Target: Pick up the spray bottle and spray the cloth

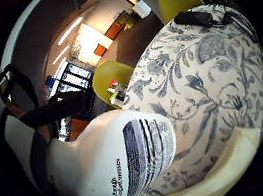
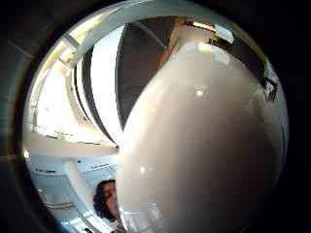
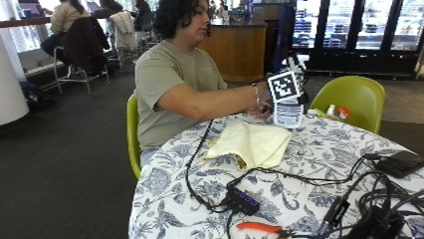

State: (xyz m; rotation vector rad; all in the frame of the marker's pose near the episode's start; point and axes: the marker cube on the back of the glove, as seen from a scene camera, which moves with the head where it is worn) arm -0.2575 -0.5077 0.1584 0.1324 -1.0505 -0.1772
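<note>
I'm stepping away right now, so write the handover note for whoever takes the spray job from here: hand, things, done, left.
Right hand: grips the white spray bottle, held upright above the table.
Cloth: pale yellow, lying folded on the floral tablecloth in front of the person, below and beside the bottle.
Done: bottle picked up.
Left: aim the nozzle at the cloth and spray; no wet patch can be made out on it from the outside view.
Mind the cables and orange-handled pliers at the table's near edge.

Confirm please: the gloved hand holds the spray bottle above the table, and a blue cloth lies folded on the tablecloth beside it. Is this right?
Not quite: the cloth is pale yellow, not blue, as the outside view shows. The rest holds: the hand holds the spray bottle above the table.
</note>
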